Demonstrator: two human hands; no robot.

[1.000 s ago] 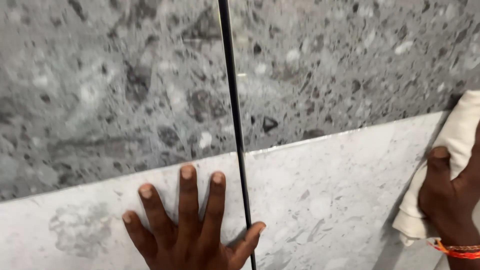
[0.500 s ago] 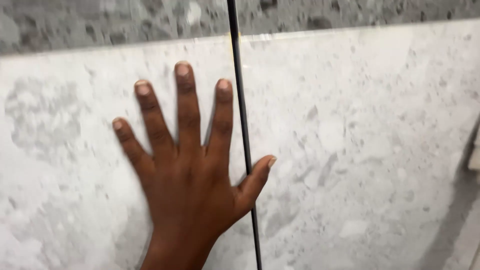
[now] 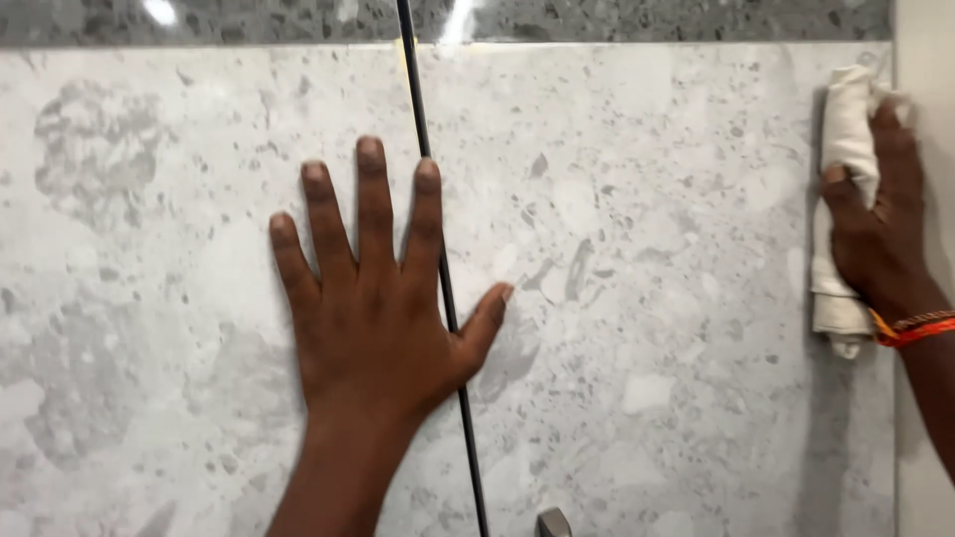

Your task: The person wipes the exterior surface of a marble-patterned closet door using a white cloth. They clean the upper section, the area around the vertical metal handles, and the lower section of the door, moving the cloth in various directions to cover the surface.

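Cloth (image 3: 839,189) sits at the right edge of the light grey stone slab (image 3: 647,298), rolled up, white, pressed flat under the right hand (image 3: 880,229). That grip is clenched around the roll, fingers wrapped over the top, thumb on the near side. Orange thread band (image 3: 910,326) on that wrist.

Left hand (image 3: 373,298) is released, holding nothing: palm flat on the slab, fingers spread, thumb out to the right. A thin black line (image 3: 438,268) runs top to bottom under the thumb web and past the index finger; looks like a joint or gap between two panels, can't tell which.

Darker speckled stone band (image 3: 647,18) runs along the top, with two bright light reflections on it. Plain pale strip (image 3: 925,60) at the far right, just beside the cloth. Small metal piece (image 3: 553,521) at the bottom edge, cut off, can't identify.

My read on wiping well: keep the roll flat against the stone, even pressure, overlapping passes starting from the right edge. Left palm as a brace looks fine. Take care at the black line so the cloth doesn't snag or push dirt into it.

Packages, labels, signs: none visible anywhere in view.
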